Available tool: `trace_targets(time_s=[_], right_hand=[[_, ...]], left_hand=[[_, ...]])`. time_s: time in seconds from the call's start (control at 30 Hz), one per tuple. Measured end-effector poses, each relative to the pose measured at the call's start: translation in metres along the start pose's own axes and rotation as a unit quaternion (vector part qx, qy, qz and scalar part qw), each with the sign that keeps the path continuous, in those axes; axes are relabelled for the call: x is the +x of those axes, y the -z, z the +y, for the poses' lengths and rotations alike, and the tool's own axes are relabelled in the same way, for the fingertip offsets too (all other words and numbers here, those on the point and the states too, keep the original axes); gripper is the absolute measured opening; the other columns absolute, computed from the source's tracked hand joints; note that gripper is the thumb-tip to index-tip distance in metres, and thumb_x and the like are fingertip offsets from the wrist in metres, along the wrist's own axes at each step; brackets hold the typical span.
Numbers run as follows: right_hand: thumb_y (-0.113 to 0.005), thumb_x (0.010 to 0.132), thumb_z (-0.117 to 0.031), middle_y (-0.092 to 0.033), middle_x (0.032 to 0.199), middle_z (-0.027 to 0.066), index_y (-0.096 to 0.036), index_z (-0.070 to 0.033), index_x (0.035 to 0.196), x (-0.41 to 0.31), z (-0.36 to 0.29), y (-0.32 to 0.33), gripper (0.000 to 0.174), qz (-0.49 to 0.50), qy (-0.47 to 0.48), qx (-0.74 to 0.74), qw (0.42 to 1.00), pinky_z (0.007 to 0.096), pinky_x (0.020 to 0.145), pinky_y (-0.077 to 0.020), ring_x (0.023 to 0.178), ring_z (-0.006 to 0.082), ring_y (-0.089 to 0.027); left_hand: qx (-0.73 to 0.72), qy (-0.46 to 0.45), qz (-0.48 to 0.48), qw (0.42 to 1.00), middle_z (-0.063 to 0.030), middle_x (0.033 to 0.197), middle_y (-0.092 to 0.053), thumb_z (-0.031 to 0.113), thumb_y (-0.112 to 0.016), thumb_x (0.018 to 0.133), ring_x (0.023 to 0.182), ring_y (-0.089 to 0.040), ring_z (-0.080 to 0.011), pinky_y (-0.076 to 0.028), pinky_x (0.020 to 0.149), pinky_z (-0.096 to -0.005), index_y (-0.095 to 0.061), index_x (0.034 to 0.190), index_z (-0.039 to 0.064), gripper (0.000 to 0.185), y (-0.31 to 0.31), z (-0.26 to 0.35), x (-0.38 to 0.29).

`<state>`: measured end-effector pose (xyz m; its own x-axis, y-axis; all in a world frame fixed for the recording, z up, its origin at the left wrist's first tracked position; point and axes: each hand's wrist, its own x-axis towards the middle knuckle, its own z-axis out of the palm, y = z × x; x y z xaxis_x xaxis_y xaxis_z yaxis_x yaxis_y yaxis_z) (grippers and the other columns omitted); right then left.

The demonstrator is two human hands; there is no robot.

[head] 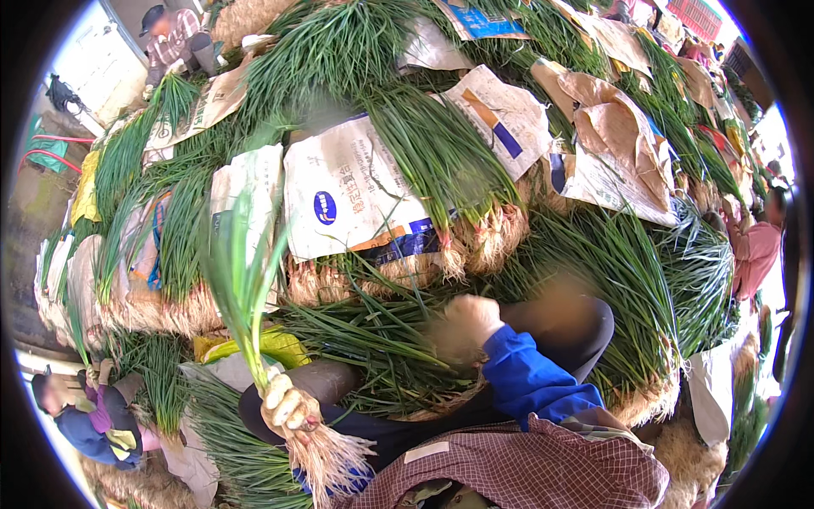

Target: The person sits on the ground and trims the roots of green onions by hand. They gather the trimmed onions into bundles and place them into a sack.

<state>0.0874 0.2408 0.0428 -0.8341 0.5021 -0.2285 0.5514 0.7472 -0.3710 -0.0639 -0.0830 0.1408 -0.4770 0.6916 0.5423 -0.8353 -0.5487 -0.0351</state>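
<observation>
My left hand (289, 404), which looks gloved, is closed around a small bunch of scallions (245, 286). Their green leaves point up and away from me, and the pale roots (327, 455) hang below my fist. To the right, my right hand (472, 318) is curled and blurred at the end of a blue sleeve (540, 375). It is over loose scallions (375, 331) lying between my knees; whether it grips any of them is unclear.
Ahead, bundled scallions (439, 146) lie in rows, roots towards me, partly under printed sacks (353, 184). More scallions (610, 273) are piled at my right and left. People work at the upper left (175, 41), lower left (95, 413) and right edge (757, 248).
</observation>
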Motion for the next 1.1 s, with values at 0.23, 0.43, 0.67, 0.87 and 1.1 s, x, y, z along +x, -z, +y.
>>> trace_targets(time_s=[0.23,0.43,0.67,0.87,1.1], right_hand=[[-0.065,0.075,-0.047,-0.064,0.078,0.0178,-0.061,-0.006,0.092,0.117,0.002,0.015,0.044,0.065,-0.204,0.093,0.972,0.0428,0.071,-0.0488,0.078,0.0338,-0.063],[-0.069,0.072,-0.033,-0.061,0.066,0.0106,-0.054,-0.011,0.075,0.039,-0.046,-0.011,0.027,0.237,-0.038,0.137,0.961,0.0400,0.052,-0.0475,0.059,0.0285,-0.062],[-0.062,0.079,-0.037,-0.059,0.081,0.0091,-0.065,-0.012,0.092,0.002,-0.055,-0.012,0.028,-0.040,0.154,0.031,0.987,0.0327,0.066,-0.0504,0.075,0.0224,-0.061],[-0.055,0.089,-0.023,-0.059,0.068,0.0031,-0.062,-0.001,0.091,0.025,-0.081,-0.037,0.023,-0.086,-0.104,0.601,0.788,0.0276,0.052,-0.0435,0.057,0.0131,-0.053],[-0.056,0.090,-0.025,-0.060,0.083,0.0023,-0.060,-0.001,0.108,0.023,-0.098,-0.025,0.030,-0.361,-0.069,0.817,0.444,0.0264,0.052,-0.0458,0.056,0.0119,-0.053]], left_hand=[[0.226,-0.021,0.440,0.869,-0.0036,0.089,-0.054,0.011,-0.059,0.084,0.062,-0.047,-0.0040,-0.043,0.051,-0.0175,-0.041,0.124,0.001,0.045,0.072,-0.040,0.041],[0.287,0.108,0.511,0.803,-0.0196,0.117,-0.057,0.005,-0.065,0.080,0.058,-0.056,-0.0102,-0.048,0.052,-0.0237,-0.059,0.099,0.004,0.019,0.110,-0.082,0.045],[0.474,0.222,0.524,0.672,-0.0091,0.063,-0.062,0.009,-0.063,0.082,0.046,-0.053,-0.0091,-0.037,0.037,-0.0178,-0.063,0.089,0.002,0.010,0.126,-0.096,0.032],[0.391,0.125,0.500,0.763,-0.0089,0.076,-0.063,0.008,-0.063,0.082,0.058,-0.060,-0.0159,-0.048,0.049,-0.0239,-0.058,0.094,0.001,0.015,0.102,-0.106,0.020],[0.268,0.095,0.469,0.836,-0.0091,0.083,-0.060,0.025,-0.059,0.085,0.069,-0.061,-0.0201,-0.053,0.067,-0.0350,-0.053,0.105,0.003,0.031,0.096,-0.105,-0.001]])
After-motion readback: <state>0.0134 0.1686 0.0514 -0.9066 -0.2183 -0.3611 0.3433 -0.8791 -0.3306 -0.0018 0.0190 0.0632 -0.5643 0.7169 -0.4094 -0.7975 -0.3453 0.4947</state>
